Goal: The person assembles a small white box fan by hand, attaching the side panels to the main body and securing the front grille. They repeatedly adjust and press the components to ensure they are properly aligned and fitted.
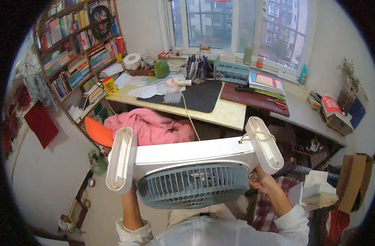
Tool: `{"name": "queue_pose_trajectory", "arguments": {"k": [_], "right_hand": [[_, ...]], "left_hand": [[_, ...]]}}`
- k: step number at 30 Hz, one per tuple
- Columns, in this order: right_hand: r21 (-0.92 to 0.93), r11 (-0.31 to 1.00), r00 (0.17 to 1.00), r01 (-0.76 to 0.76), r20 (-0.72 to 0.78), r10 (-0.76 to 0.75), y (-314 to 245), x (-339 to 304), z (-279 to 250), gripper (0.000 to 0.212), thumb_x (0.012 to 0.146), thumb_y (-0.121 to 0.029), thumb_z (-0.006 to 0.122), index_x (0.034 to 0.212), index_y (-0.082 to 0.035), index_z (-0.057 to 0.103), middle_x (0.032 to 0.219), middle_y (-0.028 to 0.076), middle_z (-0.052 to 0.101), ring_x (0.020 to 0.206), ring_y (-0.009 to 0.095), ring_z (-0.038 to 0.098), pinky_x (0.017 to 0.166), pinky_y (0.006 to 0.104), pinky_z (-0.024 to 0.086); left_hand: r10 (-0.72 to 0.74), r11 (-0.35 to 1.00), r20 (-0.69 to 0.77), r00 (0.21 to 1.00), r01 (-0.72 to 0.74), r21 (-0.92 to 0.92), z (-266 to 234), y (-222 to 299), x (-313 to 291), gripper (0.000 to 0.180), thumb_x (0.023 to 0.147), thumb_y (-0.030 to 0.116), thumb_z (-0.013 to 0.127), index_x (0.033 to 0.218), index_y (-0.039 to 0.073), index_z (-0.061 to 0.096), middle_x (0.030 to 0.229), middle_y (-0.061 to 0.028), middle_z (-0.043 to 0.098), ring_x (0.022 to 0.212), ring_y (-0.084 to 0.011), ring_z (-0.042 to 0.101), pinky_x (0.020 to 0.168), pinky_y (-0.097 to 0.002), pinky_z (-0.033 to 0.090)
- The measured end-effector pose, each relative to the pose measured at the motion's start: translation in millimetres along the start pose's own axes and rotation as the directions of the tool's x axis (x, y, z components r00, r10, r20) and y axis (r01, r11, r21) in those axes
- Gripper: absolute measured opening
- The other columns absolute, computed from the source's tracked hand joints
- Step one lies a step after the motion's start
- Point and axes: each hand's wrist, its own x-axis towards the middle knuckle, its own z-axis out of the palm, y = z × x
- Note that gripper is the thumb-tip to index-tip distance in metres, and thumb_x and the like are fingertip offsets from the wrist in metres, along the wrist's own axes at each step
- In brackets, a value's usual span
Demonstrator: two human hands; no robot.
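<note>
Box fan (pixel 191 153) with a white casing, held between the two hands in front of the torso, on the near side of a pale desk (pixel 232 117). The blue-grey slatted grille (pixel 193 184) is turned toward the wearer; the hollow undersides of two oblong feet, the left foot (pixel 121 160) and the right foot (pixel 264 145), face the camera. A cream power cord (pixel 259 134) crosses the right foot.

Right hand (pixel 262 180): gripping the fan's right end below the foot, fingers bent inward beside the grille; the fingertips are partly hidden. Left hand: concealed behind the left foot, with only the wrist and left forearm (pixel 132 209) exposed; whether its fingers are spread or pressed together cannot be told.

Beyond the fan, a pink quilt (pixel 154 127) lies in folds next to an orange object (pixel 98 131) of unclear kind. The desk bears a black mat (pixel 206 98), a round green melon (pixel 161 69) and a white paper roll (pixel 132 61). To the right, red-handled scissors (pixel 277 102) rest on a dark red board (pixel 247 97). Background: bookshelf (pixel 68 86) at left, window (pixel 210 30) at centre.
</note>
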Motion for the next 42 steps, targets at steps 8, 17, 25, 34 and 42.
{"name": "queue_pose_trajectory", "arguments": {"k": [8, 17, 25, 34, 42], "right_hand": [[-0.094, 0.675, 0.675, 0.732, 0.235, -0.699, -6, 9, 21, 0.047, 0.104, -0.026, 0.06, 0.144, -0.003, 0.052, 0.136, 0.014, 0.061, 0.116, 0.025, 0.065, 0.096, 0.0364, 0.059], [0.117, 0.912, 0.905, 0.393, 0.126, -0.406, 60, 60, 5, 0.046, 0.106, -0.034, 0.051, 0.144, -0.008, 0.047, 0.132, 0.01, 0.062, 0.114, 0.021, 0.065, 0.098, 0.0357, 0.054], [0.16, 0.926, 0.936, 0.341, 0.033, -0.35, 33, 13, 56, 0.057, 0.105, -0.039, 0.052, 0.15, -0.005, 0.042, 0.143, 0.015, 0.054, 0.124, 0.024, 0.061, 0.101, 0.0364, 0.054], [0.026, 0.992, 0.986, 0.123, 0.114, -0.125, 24, 14, 35, 0.061, 0.103, -0.036, 0.06, 0.148, 0.002, 0.047, 0.13, 0.016, 0.065, 0.112, 0.021, 0.067, 0.093, 0.0314, 0.056], [-0.038, 0.855, 0.854, 0.517, 0.086, -0.513, 21, 23, 38, 0.073, 0.098, -0.029, 0.068, 0.156, 0.002, 0.039, 0.137, 0.014, 0.061, 0.118, 0.018, 0.064, 0.1, 0.0317, 0.052]], "left_hand": [[-0.357, 0.865, 0.039, 0.933, 0.346, -0.364, 14, 51, 37, 0.054, 0.103, 0.061, 0.054, 0.111, 0.01, 0.068, 0.098, -0.013, 0.071, 0.077, -0.0236, 0.07, 0.071, -0.041, 0.061], [0.215, 0.948, 0.32, 0.923, -0.118, -0.295, 84, 90, 1, 0.052, 0.115, 0.041, 0.027, 0.081, 0.009, 0.049, 0.08, -0.0128, 0.054, 0.086, -0.0246, 0.051, 0.116, -0.0425, 0.032], [-0.452, 0.802, 0.402, 0.796, 0.56, -0.207, 66, 133, -46, 0.067, 0.108, 0.048, 0.049, 0.151, -0.002, 0.05, 0.158, -0.0195, 0.048, 0.148, -0.031, 0.043, 0.125, -0.0447, 0.031], [-0.827, 0.559, 0.314, 0.466, 0.739, 0.376, 27, 119, -51, 0.054, 0.097, 0.009, 0.071, 0.145, -0.006, 0.051, 0.127, -0.0179, 0.07, 0.103, -0.0232, 0.073, 0.089, -0.0368, 0.061], [-0.384, 0.918, 0.532, 0.755, 0.372, 0.134, 53, 87, -36, 0.076, 0.089, 0.006, 0.076, 0.156, -0.001, 0.039, 0.141, -0.0123, 0.06, 0.126, -0.0203, 0.06, 0.109, -0.0339, 0.047]]}}
